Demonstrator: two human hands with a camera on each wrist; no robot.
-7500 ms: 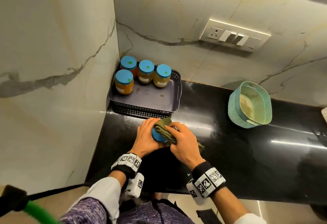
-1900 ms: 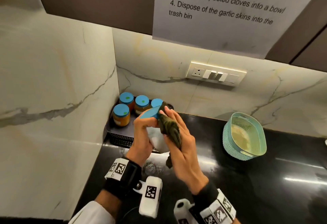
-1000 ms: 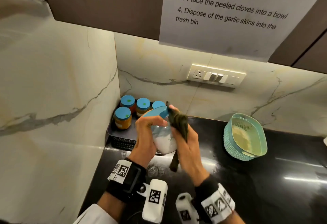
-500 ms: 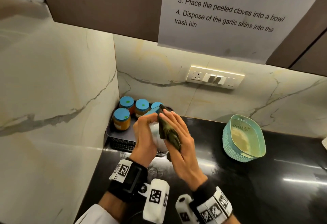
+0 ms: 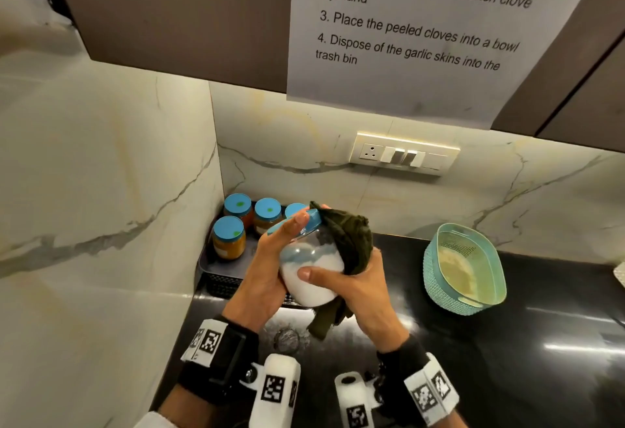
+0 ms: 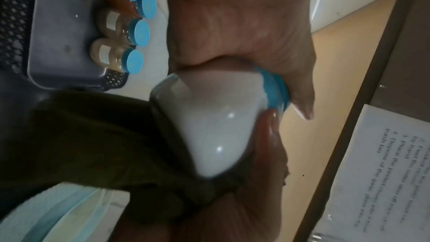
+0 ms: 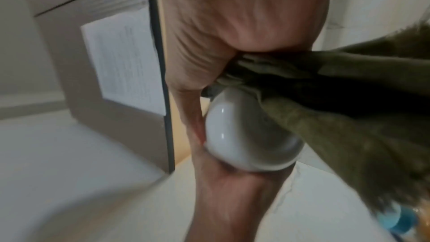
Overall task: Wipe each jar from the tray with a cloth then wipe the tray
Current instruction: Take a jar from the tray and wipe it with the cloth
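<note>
A teal woven-pattern plastic basket [image 5: 465,268] stands on the glossy black desk [image 5: 507,360], below a white wall switch plate [image 5: 404,153].

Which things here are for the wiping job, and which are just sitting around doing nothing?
For the job:
- white jar, held by the left hand
- cloth, pressed on it by the right hand
- four jars waiting in the tray

Just sitting there:
- teal basket
- paper sign
- switches
</note>
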